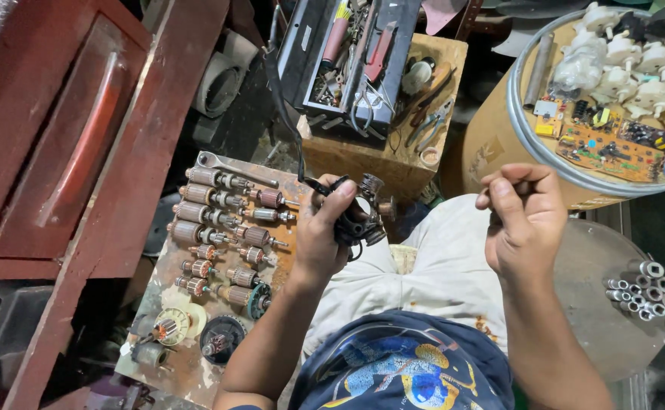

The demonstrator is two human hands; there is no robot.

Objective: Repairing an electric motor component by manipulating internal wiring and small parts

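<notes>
motor housing [355, 212] gripped in the left hand [325, 228], opening turned up for access, just right of the armature board [188, 357], while the right hand [526, 220] pinches something small

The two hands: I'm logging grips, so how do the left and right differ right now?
The left hand wraps a bulky black motor part with a cord; the right hand pinches something too small to identify. The left sits lower, beside the board of armatures; the right is raised, by the drum lid. Both are bare, fingers curled.

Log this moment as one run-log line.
left hand: grips black motor part | right hand: raised, fingers pinched, contents unclear | armatures on board beside left hand
</notes>
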